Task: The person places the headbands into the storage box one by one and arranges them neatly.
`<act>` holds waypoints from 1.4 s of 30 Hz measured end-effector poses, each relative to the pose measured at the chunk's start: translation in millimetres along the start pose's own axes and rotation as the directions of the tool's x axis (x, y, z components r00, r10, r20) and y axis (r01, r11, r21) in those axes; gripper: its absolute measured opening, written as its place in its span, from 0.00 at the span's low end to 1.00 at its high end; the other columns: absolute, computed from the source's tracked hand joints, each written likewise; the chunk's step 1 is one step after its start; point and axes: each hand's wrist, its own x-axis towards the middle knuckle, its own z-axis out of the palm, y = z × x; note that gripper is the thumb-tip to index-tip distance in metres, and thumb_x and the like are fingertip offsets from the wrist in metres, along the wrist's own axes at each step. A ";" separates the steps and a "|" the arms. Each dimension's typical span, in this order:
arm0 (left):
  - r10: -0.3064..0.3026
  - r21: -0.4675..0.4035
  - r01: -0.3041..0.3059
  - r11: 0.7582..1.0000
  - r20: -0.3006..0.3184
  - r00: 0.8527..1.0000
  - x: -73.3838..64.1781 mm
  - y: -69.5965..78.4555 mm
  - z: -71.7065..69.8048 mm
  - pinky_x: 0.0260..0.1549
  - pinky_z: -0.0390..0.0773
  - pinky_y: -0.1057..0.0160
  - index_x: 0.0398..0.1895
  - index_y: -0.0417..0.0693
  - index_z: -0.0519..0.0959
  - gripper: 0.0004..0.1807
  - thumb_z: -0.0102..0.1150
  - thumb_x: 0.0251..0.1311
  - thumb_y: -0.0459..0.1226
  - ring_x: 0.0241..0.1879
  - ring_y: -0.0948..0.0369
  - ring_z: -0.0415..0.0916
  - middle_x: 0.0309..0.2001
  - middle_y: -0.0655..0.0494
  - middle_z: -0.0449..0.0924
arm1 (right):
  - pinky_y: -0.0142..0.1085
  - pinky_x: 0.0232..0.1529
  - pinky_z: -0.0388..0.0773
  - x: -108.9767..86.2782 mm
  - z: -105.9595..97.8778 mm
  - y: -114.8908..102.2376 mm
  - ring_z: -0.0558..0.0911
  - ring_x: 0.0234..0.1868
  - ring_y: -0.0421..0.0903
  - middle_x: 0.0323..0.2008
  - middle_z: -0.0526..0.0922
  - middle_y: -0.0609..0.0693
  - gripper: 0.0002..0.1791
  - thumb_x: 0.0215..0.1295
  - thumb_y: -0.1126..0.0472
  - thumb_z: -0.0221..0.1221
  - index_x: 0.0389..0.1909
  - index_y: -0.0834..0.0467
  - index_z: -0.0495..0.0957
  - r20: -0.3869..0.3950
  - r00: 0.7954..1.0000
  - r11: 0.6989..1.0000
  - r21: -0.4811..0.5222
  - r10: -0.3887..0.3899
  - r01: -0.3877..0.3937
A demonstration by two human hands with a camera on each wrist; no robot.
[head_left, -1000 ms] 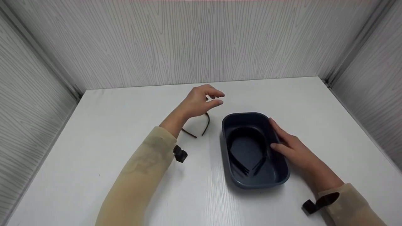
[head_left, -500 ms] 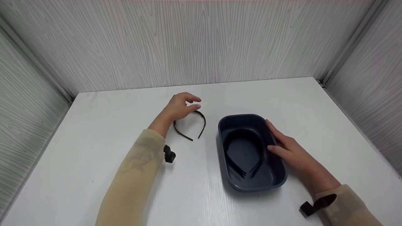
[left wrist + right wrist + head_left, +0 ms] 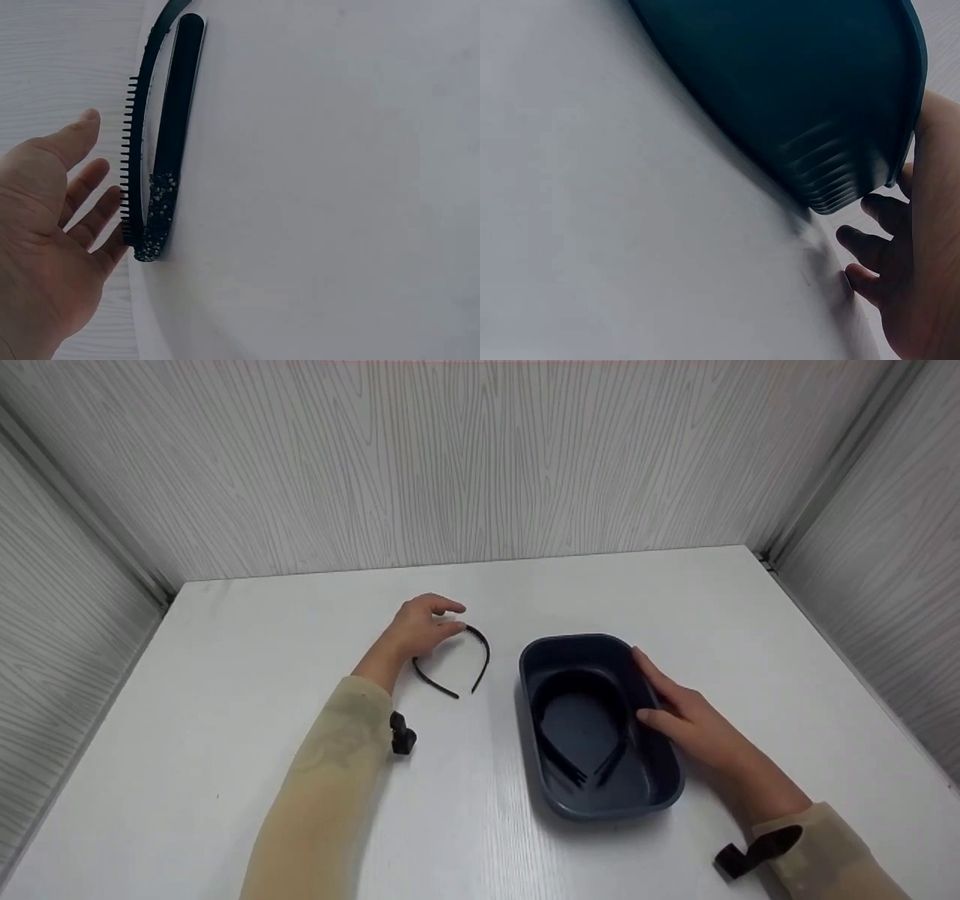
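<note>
A black headband point(image 3: 486, 649) with small comb teeth lies on the white table, its two ends toward the person. Speckled, glittery patches show on it in the left wrist view. My left hand point(image 3: 421, 624) is at its curved top, thumb and fingers spread apart and fingertips right beside the teeth; the hand hides part of the band. To the right stands a dark blue plastic basin point(image 3: 607, 808) with rounded corners. My right hand point(image 3: 694, 724) holds its right wall, thumb over the rim and fingers along the outside. Nested dark headbands point(image 3: 561, 757) lie in the basin.
The white table point(image 3: 225, 720) runs back to a wood-grain panel point(image 3: 465, 465), with similar panels at left and right. A black camera mount sits on each wrist, the left mount point(image 3: 403, 735) and the right mount point(image 3: 739, 861).
My left hand has moved left and down onto the top of the loose headband, uncovering more of its sides. My right hand stays on the basin; the head view has shifted slightly.
</note>
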 end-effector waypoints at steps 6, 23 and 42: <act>-0.007 0.030 0.007 1.000 -0.002 1.000 -1.9 -7.7 3.9 0.70 0.70 0.51 0.65 0.46 0.84 0.19 0.66 0.74 0.40 0.70 0.49 0.71 0.67 0.47 0.78 | 0.21 0.73 0.52 -0.4 -0.4 0.9 0.57 0.81 0.42 0.83 0.54 0.44 0.45 0.79 0.57 0.59 0.87 0.39 0.46 -0.004 1.000 1.000 -0.008 0.000 0.000; -0.016 0.079 0.014 0.997 0.025 1.000 0.9 -15.9 7.0 0.73 0.65 0.52 0.66 0.46 0.84 0.20 0.65 0.74 0.39 0.72 0.49 0.69 0.68 0.47 0.77 | 0.21 0.73 0.51 -0.4 0.3 -0.2 0.54 0.82 0.42 0.84 0.52 0.43 0.43 0.80 0.57 0.57 0.87 0.39 0.45 0.006 1.000 1.000 0.004 0.002 -0.002; 0.000 0.073 0.002 0.997 -0.029 1.000 1.4 -17.7 12.0 0.73 0.65 0.51 0.58 0.43 0.87 0.14 0.64 0.74 0.36 0.71 0.48 0.70 0.65 0.45 0.79 | 0.22 0.74 0.51 -0.7 0.6 -1.1 0.55 0.82 0.42 0.84 0.53 0.44 0.44 0.80 0.57 0.58 0.87 0.41 0.46 -0.001 1.000 1.000 0.006 -0.011 0.011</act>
